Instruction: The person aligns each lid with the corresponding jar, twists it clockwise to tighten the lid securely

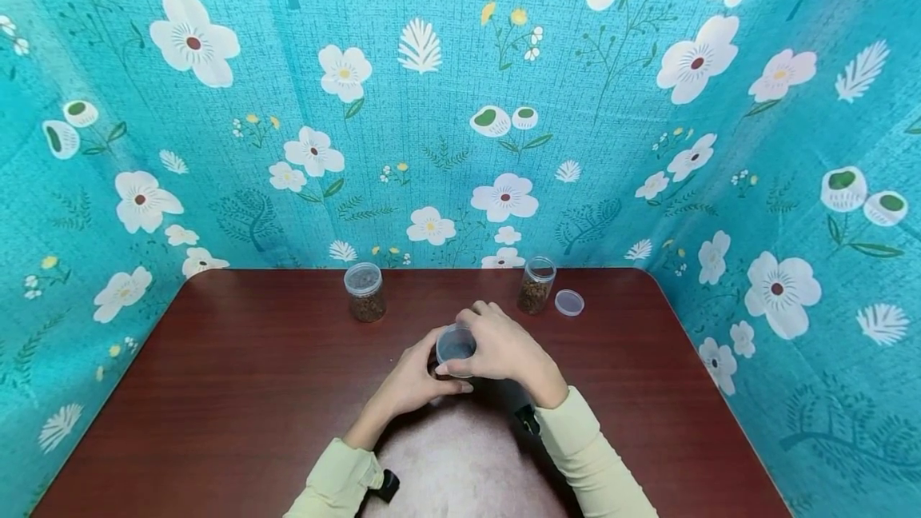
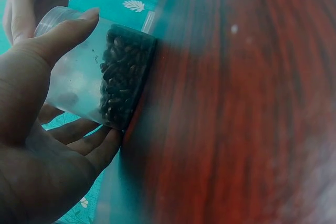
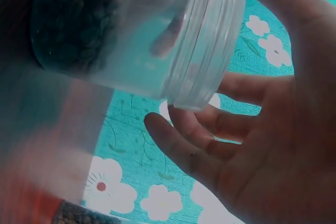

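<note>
A clear plastic jar [image 2: 79,80] with dark coffee-bean-like pieces in its lower part stands on the table in front of me. My left hand [image 1: 417,378] grips the jar's side, thumb on one side and fingers round the other. From above, my right hand [image 1: 507,350] holds the clear screw lid [image 3: 210,40] by its rim, thumb on the near side and fingers on the far side. In the right wrist view the lid sits on the jar's mouth. How tightly it is screwed cannot be told.
Toward the back left stands a lidded jar [image 1: 367,304] with brown contents. A taller jar [image 1: 534,294] with brown contents is at the back right, and a clear round lid [image 1: 569,303] lies beside it. A flowered turquoise cloth [image 1: 432,142] hangs behind the dark red table [image 1: 216,374].
</note>
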A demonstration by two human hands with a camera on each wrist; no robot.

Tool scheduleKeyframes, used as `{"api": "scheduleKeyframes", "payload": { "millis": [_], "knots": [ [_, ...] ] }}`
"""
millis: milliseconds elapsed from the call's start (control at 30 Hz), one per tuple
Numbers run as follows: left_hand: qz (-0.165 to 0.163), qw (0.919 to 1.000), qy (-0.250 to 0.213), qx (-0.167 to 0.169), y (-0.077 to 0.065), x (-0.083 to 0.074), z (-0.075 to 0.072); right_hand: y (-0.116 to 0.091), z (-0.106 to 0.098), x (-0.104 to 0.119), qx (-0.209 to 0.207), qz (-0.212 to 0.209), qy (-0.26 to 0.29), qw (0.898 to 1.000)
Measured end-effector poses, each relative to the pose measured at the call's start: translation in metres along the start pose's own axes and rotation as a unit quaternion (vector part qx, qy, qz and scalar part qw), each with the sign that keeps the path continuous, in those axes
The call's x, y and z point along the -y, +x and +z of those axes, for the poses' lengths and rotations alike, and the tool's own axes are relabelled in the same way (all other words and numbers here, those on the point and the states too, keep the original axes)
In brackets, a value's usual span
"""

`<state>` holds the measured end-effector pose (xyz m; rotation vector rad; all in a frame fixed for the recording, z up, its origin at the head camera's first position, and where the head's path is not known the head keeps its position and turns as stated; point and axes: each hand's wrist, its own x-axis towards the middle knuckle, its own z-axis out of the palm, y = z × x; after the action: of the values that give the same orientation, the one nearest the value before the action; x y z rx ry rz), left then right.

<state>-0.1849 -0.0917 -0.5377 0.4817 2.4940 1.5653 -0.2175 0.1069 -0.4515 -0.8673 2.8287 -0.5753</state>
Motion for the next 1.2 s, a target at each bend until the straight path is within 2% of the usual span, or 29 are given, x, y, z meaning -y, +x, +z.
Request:
{"api": "scheduleKeyframes", "payload": {
  "millis": [167,367,467,833,1200],
  "knots": [
    [0.003,1.0000,-0.007,0.003,0.001,0.000,0.000,-0.001,-0.006,-0.001,0.026,-0.010,0.010,1.000],
    [0.012,0.9999,0.004,0.010,0.001,0.001,-0.002,-0.001,-0.012,-0.004,0.061,-0.081,0.034,0.994],
    [0.013,0.9999,0.002,0.010,0.001,0.001,-0.002,-0.001,-0.012,-0.003,0.064,-0.099,0.033,0.993],
    [0.012,0.9999,0.004,-0.003,0.001,0.002,-0.001,-0.004,-0.014,0.000,0.085,-0.084,0.024,0.993],
    [0.011,0.9999,-0.001,0.000,0.001,0.002,0.000,-0.003,-0.013,-0.001,0.073,-0.081,0.014,0.994]
  ]
}}
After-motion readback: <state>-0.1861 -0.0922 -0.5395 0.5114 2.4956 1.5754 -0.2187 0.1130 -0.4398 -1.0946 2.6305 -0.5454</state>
